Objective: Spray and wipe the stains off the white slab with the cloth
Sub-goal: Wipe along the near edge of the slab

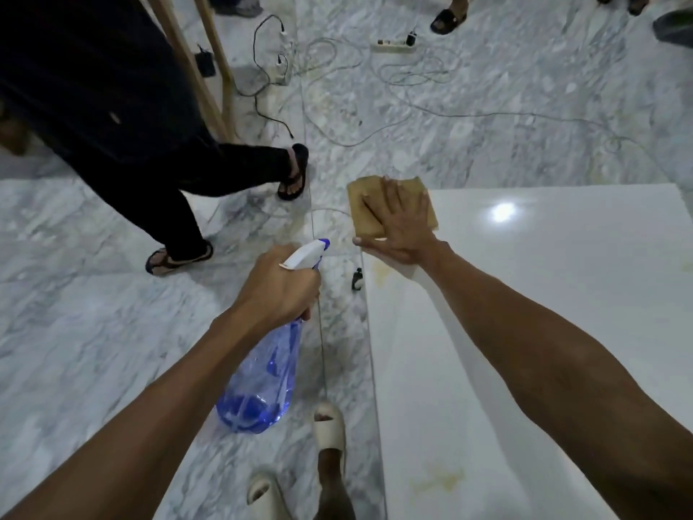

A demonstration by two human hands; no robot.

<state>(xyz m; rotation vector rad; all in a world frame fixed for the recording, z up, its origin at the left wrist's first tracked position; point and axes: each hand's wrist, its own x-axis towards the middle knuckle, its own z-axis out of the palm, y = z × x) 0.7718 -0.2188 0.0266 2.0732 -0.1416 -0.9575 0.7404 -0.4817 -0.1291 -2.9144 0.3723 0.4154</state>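
1. Down at the bottom I see my two feet in pale slippers (330, 425) on the gray marble floor (75, 350).
2. My left hand (279, 285) is curled tight around the neck of the spray bottle (262, 373). The bottle is clear and blue, with a little blue water low inside. Its white trigger top (305, 253) pokes out above my fingers. I hold it in the air over the floor, just left of the slab.
3. The white slab (543, 294) is big and shiny. It fills the right side, and a bright light spot shines on it near the far edge.
4. My right hand (403, 227) lies flat on the brown cloth (365, 210), fingers straight and spread, pressing it down. The cloth sits at the slab's far left corner and sticks out a bit past the edge.
5. I see a yellow stain (384, 273) on the slab just under my right wrist. Another yellow stain (438, 478) is close to me, near the bottom.
6. A person in dark clothes and dark sandals (294, 174) stands on the floor to the left.
7. Far off, wires (337, 69) and a white power strip (393, 46) lie on the floor. A small dark thing (357, 279) sits beside the slab's left edge; I cannot tell what it is.
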